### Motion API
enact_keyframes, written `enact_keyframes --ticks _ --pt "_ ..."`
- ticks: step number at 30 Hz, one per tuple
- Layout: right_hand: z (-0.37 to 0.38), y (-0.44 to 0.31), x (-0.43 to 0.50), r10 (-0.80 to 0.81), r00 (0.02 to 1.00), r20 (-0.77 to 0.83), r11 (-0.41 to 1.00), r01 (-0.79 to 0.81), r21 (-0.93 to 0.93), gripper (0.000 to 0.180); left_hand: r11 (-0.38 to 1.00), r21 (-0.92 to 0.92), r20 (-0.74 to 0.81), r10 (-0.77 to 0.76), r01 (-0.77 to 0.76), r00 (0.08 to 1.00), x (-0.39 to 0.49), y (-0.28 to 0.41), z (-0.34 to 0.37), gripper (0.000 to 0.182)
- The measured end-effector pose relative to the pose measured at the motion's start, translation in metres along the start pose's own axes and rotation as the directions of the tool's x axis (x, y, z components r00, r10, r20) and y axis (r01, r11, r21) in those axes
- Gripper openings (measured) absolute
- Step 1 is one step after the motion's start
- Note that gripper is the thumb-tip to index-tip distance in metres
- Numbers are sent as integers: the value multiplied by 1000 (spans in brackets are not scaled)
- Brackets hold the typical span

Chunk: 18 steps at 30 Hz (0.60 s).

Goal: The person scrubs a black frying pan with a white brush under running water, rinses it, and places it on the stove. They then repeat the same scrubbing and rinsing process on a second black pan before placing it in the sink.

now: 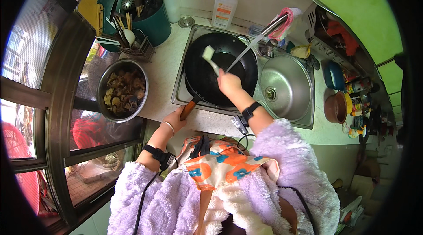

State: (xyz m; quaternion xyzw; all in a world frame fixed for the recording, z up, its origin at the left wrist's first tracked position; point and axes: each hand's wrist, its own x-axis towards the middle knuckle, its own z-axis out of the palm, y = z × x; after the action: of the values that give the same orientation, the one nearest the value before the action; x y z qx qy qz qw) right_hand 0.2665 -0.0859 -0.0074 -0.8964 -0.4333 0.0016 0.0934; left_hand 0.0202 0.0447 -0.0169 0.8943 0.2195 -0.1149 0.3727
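Note:
A black wok point(201, 76) rests over the left basin of the steel double sink point(176, 94). My left hand point(173, 120) grips its brown wooden handle point(189, 110). In my right hand point(229, 84) is a light-coloured scrub brush point(208, 53), held by its handle above the inside of the wok; its head is pale and slightly blurred. From the faucet point(275, 26), which has a pink cloth around it, a stream of water point(243, 53) runs down into the wok close to my right hand.
To the left, a steel bowl point(145, 102) of food pieces stands near the window. Behind it are a utensil rack point(145, 51) and a green container point(155, 25). A plastic bottle point(224, 8) is behind the sink. Right of the round basin point(286, 86) are a brown pot point(333, 107) and several bottles.

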Motion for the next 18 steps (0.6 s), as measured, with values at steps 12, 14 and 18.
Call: enact_keyframes --ticks 12,14,18 --pt "-95 70 -86 -433 762 481 850 523 -63 35 996 -80 49 -23 27 999 4 0 1 64" --pt "-64 54 -63 -441 842 311 865 491 -102 34 998 -58 60 -27 31 998 3 2 0 63" --pt "5 2 7 -141 990 23 949 141 -283 31 998 -65 49 -14 17 999 0 7 1 61"
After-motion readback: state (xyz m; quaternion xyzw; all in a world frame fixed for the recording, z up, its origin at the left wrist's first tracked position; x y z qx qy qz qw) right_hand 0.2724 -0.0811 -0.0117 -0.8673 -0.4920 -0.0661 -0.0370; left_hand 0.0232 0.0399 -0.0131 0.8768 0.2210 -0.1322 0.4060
